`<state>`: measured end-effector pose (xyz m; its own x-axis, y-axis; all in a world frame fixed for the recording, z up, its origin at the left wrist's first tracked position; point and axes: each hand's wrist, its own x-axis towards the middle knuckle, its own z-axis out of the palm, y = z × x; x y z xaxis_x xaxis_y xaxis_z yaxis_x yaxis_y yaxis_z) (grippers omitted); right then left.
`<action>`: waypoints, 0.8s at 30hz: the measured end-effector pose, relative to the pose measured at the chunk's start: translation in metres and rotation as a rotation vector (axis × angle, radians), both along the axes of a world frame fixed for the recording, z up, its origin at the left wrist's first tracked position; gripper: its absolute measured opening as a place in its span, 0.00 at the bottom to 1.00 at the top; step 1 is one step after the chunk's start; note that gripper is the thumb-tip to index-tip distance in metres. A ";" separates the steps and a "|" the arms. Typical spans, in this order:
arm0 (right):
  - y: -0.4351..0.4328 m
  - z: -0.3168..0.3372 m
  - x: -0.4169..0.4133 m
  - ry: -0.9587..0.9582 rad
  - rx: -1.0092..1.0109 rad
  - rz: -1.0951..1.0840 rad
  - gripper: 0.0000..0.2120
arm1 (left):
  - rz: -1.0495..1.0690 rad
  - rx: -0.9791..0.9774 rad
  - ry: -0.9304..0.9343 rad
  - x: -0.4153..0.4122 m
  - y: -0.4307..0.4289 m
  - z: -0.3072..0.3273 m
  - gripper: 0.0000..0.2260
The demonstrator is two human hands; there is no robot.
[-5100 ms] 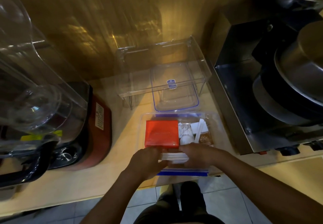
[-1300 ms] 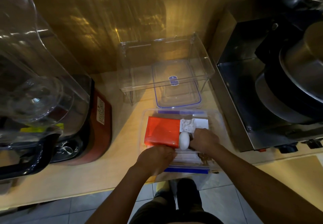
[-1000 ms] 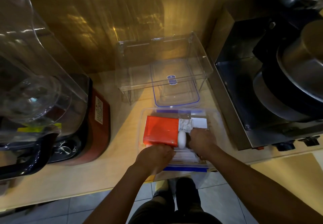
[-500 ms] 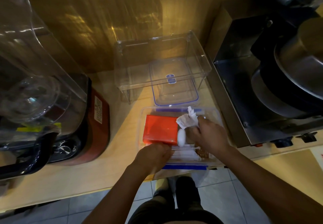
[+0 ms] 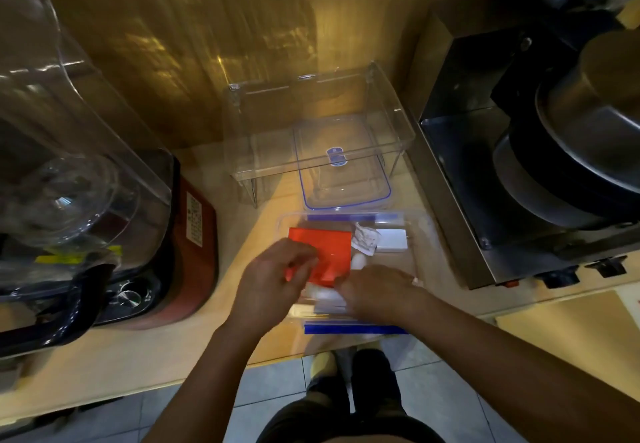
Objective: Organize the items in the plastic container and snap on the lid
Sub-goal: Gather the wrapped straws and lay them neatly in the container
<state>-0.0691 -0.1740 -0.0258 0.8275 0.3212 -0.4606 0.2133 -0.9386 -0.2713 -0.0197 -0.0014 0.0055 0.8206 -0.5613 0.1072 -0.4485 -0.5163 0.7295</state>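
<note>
One clear plastic container sits at the counter's front edge, long axis left to right, holding one red box at its left end. The left hand pinches that box; the right hand presses white packets, grip unclear. One lid lies behind.

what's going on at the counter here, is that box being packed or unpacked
A person is sorting items inside a clear plastic container with blue clips at the counter edge. The left hand is on the orange box at the container's left side, while the right hand presses on white items near the front. A crumpled paper and a white flat packet lie at the back right. The lid is still off, lying just behind the container under a clear acrylic stand.
</note>
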 end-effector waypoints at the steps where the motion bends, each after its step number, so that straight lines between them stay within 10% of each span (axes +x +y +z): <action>1: 0.005 -0.003 0.001 0.018 0.054 -0.002 0.13 | -0.087 0.145 0.056 0.000 0.000 -0.005 0.08; 10: -0.024 -0.009 -0.006 -0.163 0.184 -0.418 0.09 | -0.209 0.593 -0.221 0.001 -0.005 -0.043 0.26; 24: -0.028 -0.015 0.009 -0.105 0.116 -0.486 0.21 | -0.100 0.585 -0.230 0.005 -0.014 -0.061 0.23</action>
<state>-0.0598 -0.2024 -0.0409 0.9338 -0.0678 -0.3512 -0.2085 -0.9010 -0.3804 -0.0146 -0.0152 -0.0559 0.7535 -0.6534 -0.0730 -0.6272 -0.7476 0.2184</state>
